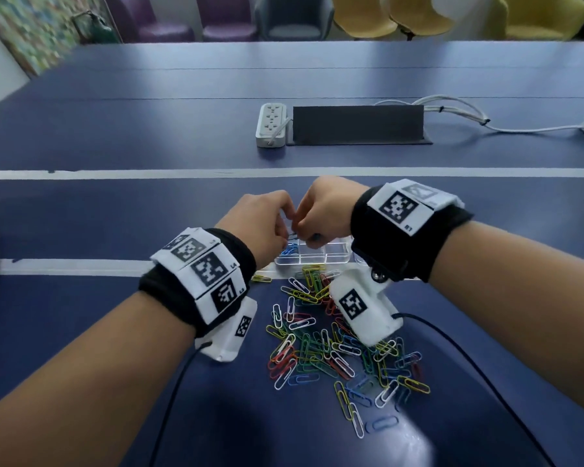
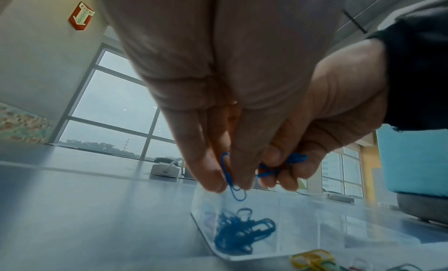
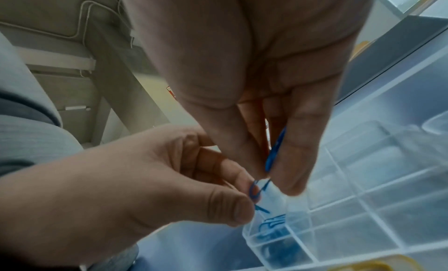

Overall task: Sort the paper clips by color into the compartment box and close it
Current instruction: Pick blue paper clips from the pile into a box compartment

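Both hands meet over the left end of a clear compartment box (image 1: 331, 256). My left hand (image 1: 281, 231) pinches one blue paper clip (image 2: 232, 179) between thumb and fingers. My right hand (image 1: 305, 232) pinches other blue clips (image 3: 273, 154) that look hooked onto the left one. Directly below, the box's near-left compartment holds several blue clips (image 2: 242, 232). The other compartments (image 3: 378, 204) that show look empty. A loose pile of mixed-colour clips (image 1: 334, 345) lies on the table in front of the box, under my wrists.
The blue table (image 1: 115, 210) carries a white power strip (image 1: 271, 124) and a dark cable hatch (image 1: 358, 124) beyond the box, with white cables (image 1: 466, 111) trailing right. Chairs (image 1: 223, 18) line the far edge. Black wrist-camera cords (image 1: 459, 352) run back toward me.
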{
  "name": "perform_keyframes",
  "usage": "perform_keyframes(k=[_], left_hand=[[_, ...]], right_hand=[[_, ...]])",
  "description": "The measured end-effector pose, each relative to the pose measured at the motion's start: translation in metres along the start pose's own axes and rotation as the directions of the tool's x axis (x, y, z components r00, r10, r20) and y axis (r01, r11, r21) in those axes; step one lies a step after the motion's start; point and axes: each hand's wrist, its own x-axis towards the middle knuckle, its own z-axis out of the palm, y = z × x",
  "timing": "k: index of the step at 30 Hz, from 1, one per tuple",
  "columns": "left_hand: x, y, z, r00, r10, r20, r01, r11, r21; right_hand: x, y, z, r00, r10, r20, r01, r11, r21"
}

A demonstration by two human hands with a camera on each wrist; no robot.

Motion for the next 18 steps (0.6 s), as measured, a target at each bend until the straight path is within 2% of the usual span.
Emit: perform_keyframes(k=[2,6,10,14,18], left_hand=[[-0.001,-0.002,-0.002,1.0,-0.029,0.001,0.029,0.997,-0.076],[-0.004,-0.006,-0.007,0.999,-0.038,-0.014,0.035,0.989,-0.143],[-0.005,-0.011,-0.009,0.998,-0.056,-0.001,0.055,0.983,-0.173],[-0.009,-0.014,-0.009,0.998,-0.07,0.005,0.07,0.982,-0.178],[-0.011,-0.014,-0.011,0.998,-0.06,-0.007,0.058,0.983,-0.173]], right_hand=[[0.002,-0.009,0.001,1.0,0.01,0.007,-0.01,0.999,-0.051],[0.007,-0.018,0.002,1.0,0.019,0.02,-0.018,0.999,-0.048],[0.008,-0.021,0.003,0.999,0.025,0.037,-0.026,0.999,0.022],[0.006,-0.021,0.002,0.998,0.029,0.05,-0.037,0.985,0.168],[0.005,-0.024,0.004,0.997,0.064,0.038,-0.069,0.99,0.123]])
